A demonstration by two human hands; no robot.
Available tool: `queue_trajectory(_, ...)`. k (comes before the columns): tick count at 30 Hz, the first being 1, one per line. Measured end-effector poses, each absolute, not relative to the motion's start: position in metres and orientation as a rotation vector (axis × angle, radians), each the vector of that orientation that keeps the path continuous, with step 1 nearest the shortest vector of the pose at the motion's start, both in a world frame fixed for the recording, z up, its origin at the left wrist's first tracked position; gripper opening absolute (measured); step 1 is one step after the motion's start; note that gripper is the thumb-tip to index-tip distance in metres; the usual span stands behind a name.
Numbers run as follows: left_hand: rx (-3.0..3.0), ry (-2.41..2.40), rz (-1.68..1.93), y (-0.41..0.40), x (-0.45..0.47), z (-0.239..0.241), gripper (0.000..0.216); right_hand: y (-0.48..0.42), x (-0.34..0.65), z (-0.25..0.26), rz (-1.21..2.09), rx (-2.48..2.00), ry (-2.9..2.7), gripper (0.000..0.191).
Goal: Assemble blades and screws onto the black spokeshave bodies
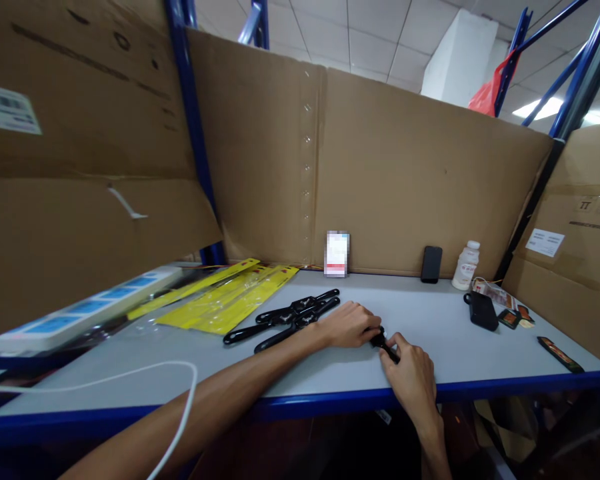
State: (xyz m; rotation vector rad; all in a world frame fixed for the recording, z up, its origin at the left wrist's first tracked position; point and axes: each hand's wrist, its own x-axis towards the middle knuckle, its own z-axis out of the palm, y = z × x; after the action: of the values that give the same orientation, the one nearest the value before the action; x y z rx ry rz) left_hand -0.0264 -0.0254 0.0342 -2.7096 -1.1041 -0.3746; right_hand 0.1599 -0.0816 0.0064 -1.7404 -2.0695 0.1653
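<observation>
Both hands close on one small black part [383, 341], held low over the table [430, 320] near its front edge. I see my left hand [350, 325] pinching its far end and my right hand [413, 373] pinching the near end. Just left of the grip lie black tools [285, 317], with yellow packs [230, 297] beyond them. Well behind the grip stand a phone [431, 264] and a bottle [466, 265].

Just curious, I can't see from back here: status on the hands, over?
Left hand, right hand: both pinching small black part near table front. Black tools lying beside left wrist. Nothing blocking.
</observation>
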Motion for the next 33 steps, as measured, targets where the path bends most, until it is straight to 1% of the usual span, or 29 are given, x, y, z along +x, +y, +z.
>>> queue_trajectory(3,-2.770,-1.168,-0.462,-0.024,-0.023,0.031,0.027,-0.082,0.160,0.007,0.170,-1.753,-2.076,0.013)
queue_trajectory(8,-2.879,-1.194,-0.564,-0.024,-0.022,0.031,0.014,-0.081,0.161,0.005,0.158,-1.740,-2.071,0.013)
queue_trajectory(10,-2.901,-1.168,-0.576,-0.023,-0.023,0.030,0.016,-0.081,0.161,0.005,0.157,-1.740,-2.071,0.012)
queue_trajectory(13,-2.890,-1.128,-0.548,-0.022,-0.023,0.030,0.020,-0.082,0.161,0.005,0.165,-1.728,-2.070,0.012)
queue_trajectory(17,-2.760,-1.120,-0.416,-0.024,-0.024,0.035,0.016,-0.082,0.160,0.006,0.180,-1.732,-2.074,0.012)
queue_trajectory(21,-2.681,-1.099,-0.322,-0.026,-0.027,0.040,0.023,-0.082,0.160,0.007,0.194,-1.737,-2.072,0.013)
queue_trajectory(30,-2.702,-1.220,-0.420,-0.026,-0.020,0.029,0.032,-0.083,0.160,0.008,0.173,-1.764,-2.087,0.014)
queue_trajectory(33,-2.760,-1.185,-0.449,-0.026,-0.020,0.031,0.026,-0.082,0.160,0.007,0.175,-1.751,-2.082,0.013)
